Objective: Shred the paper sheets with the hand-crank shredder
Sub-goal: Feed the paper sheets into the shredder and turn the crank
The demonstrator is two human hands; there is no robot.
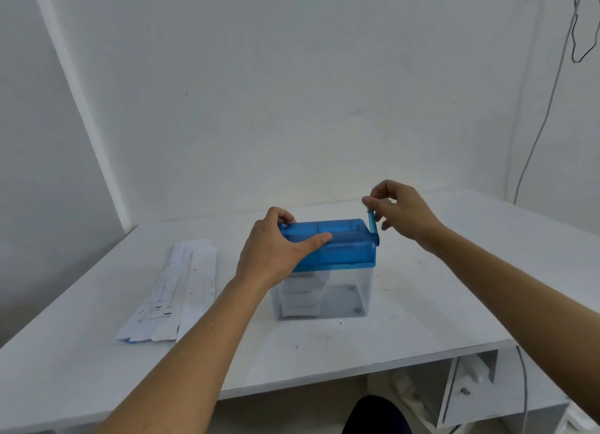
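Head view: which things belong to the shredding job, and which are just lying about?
Job:
shredder, held by the left hand
crank, pinched by the right hand
paper sheets, lying left of the shredder

Lying about:
wall cable
drawer unit under the table

I face plain white walls, evenly lit; a paler strip slants down the left side. The white tabletop stands against them, lightly scuffed. A thin grey cable hangs down the right wall. Beneath the tabletop sits a white drawer unit.
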